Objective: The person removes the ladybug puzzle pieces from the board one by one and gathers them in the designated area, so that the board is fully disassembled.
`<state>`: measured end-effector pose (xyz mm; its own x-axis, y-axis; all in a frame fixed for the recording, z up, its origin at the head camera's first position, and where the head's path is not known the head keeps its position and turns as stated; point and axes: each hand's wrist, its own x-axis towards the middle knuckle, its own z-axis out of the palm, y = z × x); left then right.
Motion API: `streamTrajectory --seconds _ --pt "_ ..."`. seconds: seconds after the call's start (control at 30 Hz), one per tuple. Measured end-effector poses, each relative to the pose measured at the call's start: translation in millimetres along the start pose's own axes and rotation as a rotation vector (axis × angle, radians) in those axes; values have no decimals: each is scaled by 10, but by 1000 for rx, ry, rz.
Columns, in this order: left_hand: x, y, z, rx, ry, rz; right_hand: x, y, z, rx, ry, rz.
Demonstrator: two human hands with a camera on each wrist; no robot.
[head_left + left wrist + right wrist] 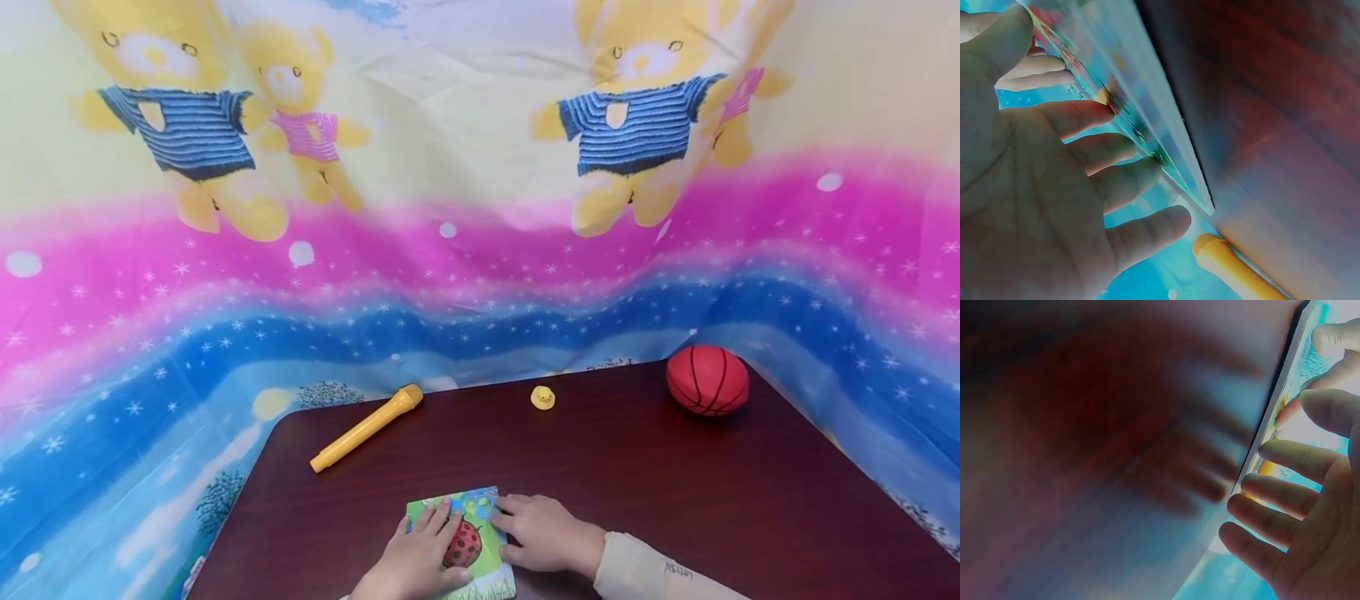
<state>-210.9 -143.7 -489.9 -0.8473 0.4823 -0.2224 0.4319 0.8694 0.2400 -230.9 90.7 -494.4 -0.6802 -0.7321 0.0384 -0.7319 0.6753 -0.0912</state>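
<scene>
A thin, square ladybug picture board (489,546) lies at the near side of the dark table, with a red spotted ladybug on green. My left hand (417,553) lies over the board's left part, fingers extended and spread. At the right edge, the fingertips of my right hand (546,533) touch the board. The left wrist view shows the left palm (1041,187) with fairly straight fingers against the board's face. In the right wrist view, the right hand's fingers (1269,519) reach the board's thin edge (1275,394), uncurled.
A yellow toy microphone (367,429) lies at the table's back left. Near the back edge sits a small yellow duck (543,398). A red ball with black lines (708,380) rests at the back right corner. Printed bear cloth (450,275) hangs around the table (637,467).
</scene>
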Motion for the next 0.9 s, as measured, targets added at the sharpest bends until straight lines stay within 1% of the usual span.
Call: streamTrajectory --seconds 0.13,0.3,0.43,0.53,0.73,0.9 --pt "-1 -4 -4 20 -3 -6 65 16 2 12 20 8" --pt "13 -17 5 23 -9 -8 175 49 32 23 58 53" --pt "33 -26 23 27 -15 -11 245 57 60 22 75 74" --pt "42 -21 28 33 -14 -11 281 57 74 25 84 84" --pt "51 -18 24 51 -16 -13 323 51 61 69 109 111" --pt "59 -17 -1 37 -40 -38 366 55 42 46 132 110"
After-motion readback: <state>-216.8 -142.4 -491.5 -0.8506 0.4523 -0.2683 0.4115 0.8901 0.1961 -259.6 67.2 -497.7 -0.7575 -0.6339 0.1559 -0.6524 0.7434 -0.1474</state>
